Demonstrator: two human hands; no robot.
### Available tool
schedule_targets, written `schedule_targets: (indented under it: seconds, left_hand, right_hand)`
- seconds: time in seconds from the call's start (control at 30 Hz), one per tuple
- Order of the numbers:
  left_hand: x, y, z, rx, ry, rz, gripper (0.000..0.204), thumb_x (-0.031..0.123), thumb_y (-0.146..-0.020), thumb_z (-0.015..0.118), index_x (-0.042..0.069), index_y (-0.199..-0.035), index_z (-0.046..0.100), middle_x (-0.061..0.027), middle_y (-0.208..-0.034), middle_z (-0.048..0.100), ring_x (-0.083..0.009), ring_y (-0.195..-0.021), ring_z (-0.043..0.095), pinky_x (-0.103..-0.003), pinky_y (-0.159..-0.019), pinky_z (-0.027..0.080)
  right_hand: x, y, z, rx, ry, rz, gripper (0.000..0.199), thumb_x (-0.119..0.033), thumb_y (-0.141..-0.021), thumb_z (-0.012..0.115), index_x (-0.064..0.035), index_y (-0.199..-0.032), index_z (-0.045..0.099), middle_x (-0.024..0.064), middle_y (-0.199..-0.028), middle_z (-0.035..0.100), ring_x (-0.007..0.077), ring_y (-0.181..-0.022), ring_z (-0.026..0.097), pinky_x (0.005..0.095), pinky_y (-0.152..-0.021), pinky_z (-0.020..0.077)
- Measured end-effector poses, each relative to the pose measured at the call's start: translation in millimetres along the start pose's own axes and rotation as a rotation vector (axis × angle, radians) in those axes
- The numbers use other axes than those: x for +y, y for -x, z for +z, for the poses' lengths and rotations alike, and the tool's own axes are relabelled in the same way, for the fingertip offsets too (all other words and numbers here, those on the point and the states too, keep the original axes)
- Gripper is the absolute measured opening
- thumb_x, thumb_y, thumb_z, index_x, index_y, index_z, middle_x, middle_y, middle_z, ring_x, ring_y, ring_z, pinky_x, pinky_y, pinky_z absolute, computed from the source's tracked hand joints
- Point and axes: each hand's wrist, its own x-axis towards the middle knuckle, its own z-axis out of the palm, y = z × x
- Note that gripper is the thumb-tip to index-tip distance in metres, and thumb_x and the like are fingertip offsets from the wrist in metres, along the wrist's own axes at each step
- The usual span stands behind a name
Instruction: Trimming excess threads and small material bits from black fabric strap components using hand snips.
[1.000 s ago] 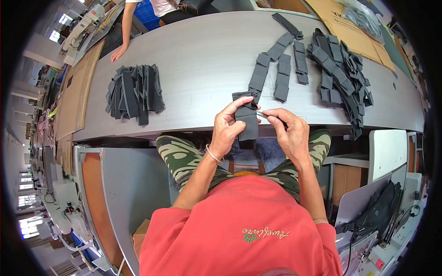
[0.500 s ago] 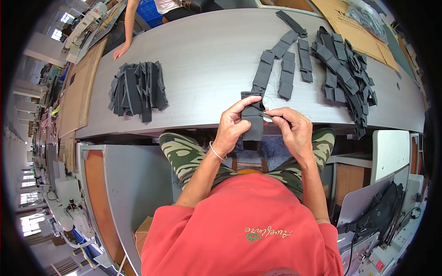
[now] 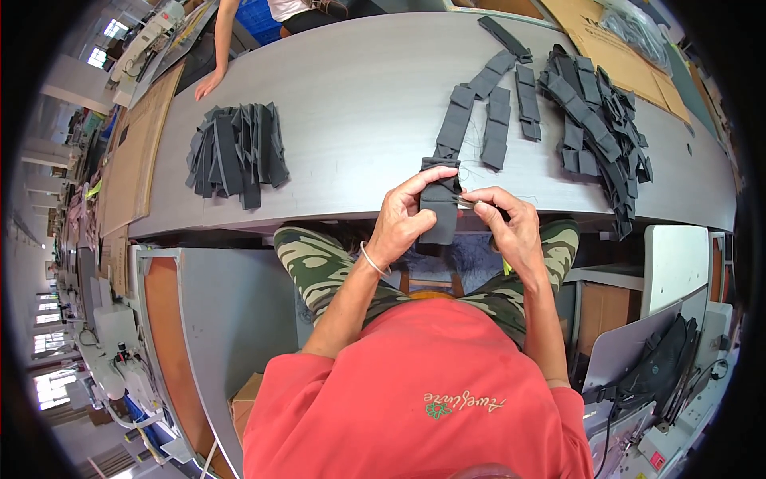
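My left hand (image 3: 404, 214) grips a dark grey fabric strip (image 3: 439, 227) at the table's near edge, thumb on top and index finger stretched across it. The strip is folded into sections and continues away from me in a chain of flat pieces (image 3: 455, 120). At the strip's right edge, my right hand (image 3: 511, 226) is closed on a small, thin metal-tipped tool (image 3: 466, 200). Its tip meets the fabric; most of it is hidden by the fingers, so its exact kind is unclear. A yellow-green bit (image 3: 507, 266) shows below that hand. Loose threads lie near the strip.
A neat stack of dark strips (image 3: 238, 156) lies left on the grey table (image 3: 343, 96). A tangled heap of strips (image 3: 594, 128) lies right, beside cardboard (image 3: 614, 56). Separate pieces (image 3: 496, 128) lie between. Across the table, another person's hand (image 3: 210, 83) rests on the edge.
Both hands stay almost in place at the strip. My right hand has tilted slightly, and a yellow-green bit now shows beneath it. The fabric's upper fold lies a little flatter.
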Motion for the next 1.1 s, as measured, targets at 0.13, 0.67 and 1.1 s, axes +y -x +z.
schedule_targets:
  seconds: [0.13, 0.67, 1.1]
  left_hand:
    - [0.6, -0.8, -0.8, -0.018, -0.042, -0.017, 0.062, -0.001, -0.066, 0.042, -0.004, -0.128, 0.046, -0.0164, -0.105, 0.062, -0.0223, -0.09, 0.065, -0.031, -0.083, 0.051]
    - [-5.0, 4.4, -0.3, -0.195, 0.238, -0.115, 0.058, 0.016, -0.082, 0.047, 0.0, -0.136, 0.034, -0.0165, -0.099, 0.062, -0.024, -0.079, 0.066, -0.034, -0.076, 0.053]
    - [-4.2, 0.4, 0.5, -0.199, -0.088, -0.144, 0.084, 0.005, -0.079, 0.055, 0.014, -0.148, 0.007, -0.0121, -0.1, 0.058, -0.0073, -0.069, 0.051, -0.021, -0.064, 0.042]
  right_hand:
    - [3.1, -3.4, -1.1, -0.009, 0.044, -0.016, 0.015, -0.01, -0.084, 0.058, -0.0049, -0.093, 0.069, 0.005, -0.079, 0.068, 0.0078, -0.067, 0.056, 0.0233, -0.063, 0.044]
    - [33.9, -5.7, 12.1, -0.112, -0.394, 0.023, 0.009, -0.009, -0.085, 0.062, -0.0011, -0.083, 0.058, -0.0028, -0.073, 0.057, 0.0034, -0.066, 0.049, 0.0196, -0.06, 0.0381]
    - [4.0, -10.5, -21.0, 0.005, -0.121, -0.358, 0.011, -0.006, -0.073, 0.068, -0.0055, -0.084, 0.066, 0.0007, -0.089, 0.048, 0.0115, -0.077, 0.046, 0.0206, -0.067, 0.0342]
